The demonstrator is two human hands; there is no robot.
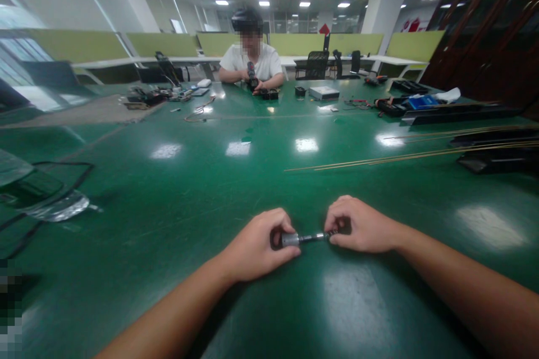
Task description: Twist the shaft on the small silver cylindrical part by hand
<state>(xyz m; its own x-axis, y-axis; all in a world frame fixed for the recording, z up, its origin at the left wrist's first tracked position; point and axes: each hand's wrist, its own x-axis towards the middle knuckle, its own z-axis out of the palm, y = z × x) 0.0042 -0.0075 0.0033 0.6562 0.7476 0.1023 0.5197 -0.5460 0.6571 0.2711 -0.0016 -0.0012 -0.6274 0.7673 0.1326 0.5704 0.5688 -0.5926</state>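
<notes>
Low over the green table, my left hand grips a short grey metal cylinder between thumb and fingers. A thin shiny metal shaft runs from the cylinder's right end towards my other hand. My right hand pinches the far end of that shaft, where a small dark coiled or threaded piece shows between thumb and fingertips. The shaft lies nearly level between the two hands. Its exact kind is too small to make out, and the fingers hide both ends in part.
Across the table a person in a white top holds a power drill. Long thin brass-coloured rods and black channels lie right. A clear plastic bottle lies left. Tools, wires and a white box lie farther back.
</notes>
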